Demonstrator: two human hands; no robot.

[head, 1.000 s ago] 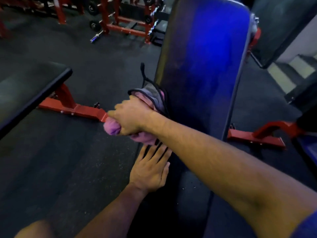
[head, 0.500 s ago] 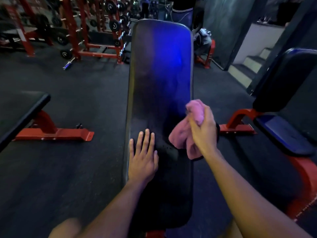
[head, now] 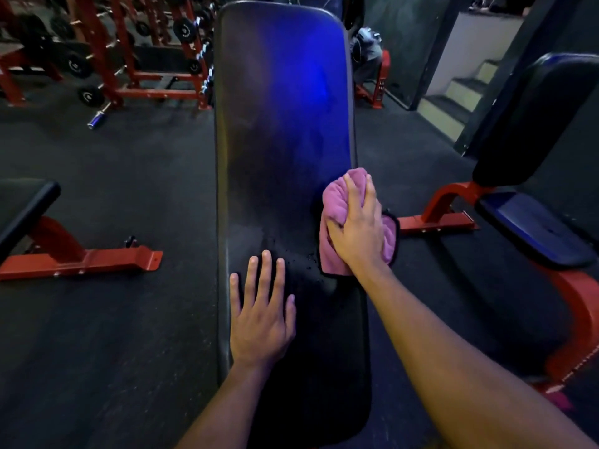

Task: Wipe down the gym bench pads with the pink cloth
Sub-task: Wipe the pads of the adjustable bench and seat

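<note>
The pink cloth [head: 337, 218] lies bunched at the right edge of the long black bench pad [head: 285, 131], a little right of the frame's centre, with one black-trimmed corner hanging past the pad's side. The right hand [head: 358, 230] presses on top of it, fingers spread and curved over the bundle, thumb tucked into the fabric: its grip is clamped on the cloth. The left hand [head: 261, 319] rests flat on the pad at lower centre, fingers straight and apart, holding nothing, apparently steadying the pad.

Assessment of the step in hand: the wipe is at the pad's right margin. Small droplets [head: 308, 264] show on the surface between the two hands, so that patch appears unwiped. Good practice would be to flatten the cloth for wider contact, keep even downward pressure, run overlapping strokes along the pad, cover the rolled edge, and shift the left hand to reach the area beneath it.

Markings: a red frame [head: 580, 361] at lower right carries faint pale lettering, too small to read. No brand or label is legible elsewhere.
</note>
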